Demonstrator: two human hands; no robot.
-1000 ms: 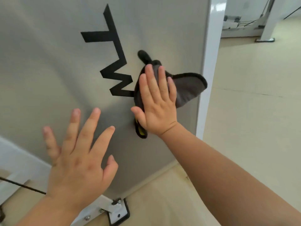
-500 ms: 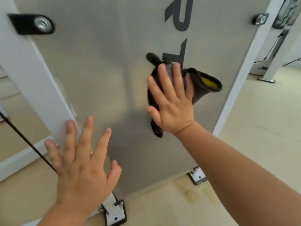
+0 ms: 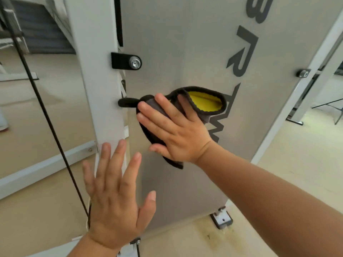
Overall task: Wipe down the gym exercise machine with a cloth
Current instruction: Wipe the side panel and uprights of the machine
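The gym machine's grey panel (image 3: 178, 52) with dark lettering fills the middle of the head view, set between white frame posts. My right hand (image 3: 176, 130) lies flat with straight fingers on a dark grey cloth with a yellow inner face (image 3: 206, 102), pressing it against the panel near the left post. A folded corner of the cloth curls up and shows the yellow side. My left hand (image 3: 115, 197) is spread open lower left, fingertips at the white post (image 3: 96, 80); contact is unclear.
A black cable (image 3: 46, 115) runs diagonally down the left side. Black brackets with bolts (image 3: 128, 61) hold the panel to the post. Metal feet (image 3: 221, 219) sit on the beige floor, with a stain beside them. More white frame parts (image 3: 311, 86) stand at the right.
The cloth and my right hand slid left across the panel toward the white post. The view swung right and up. More of the cloth's yellow side now shows.
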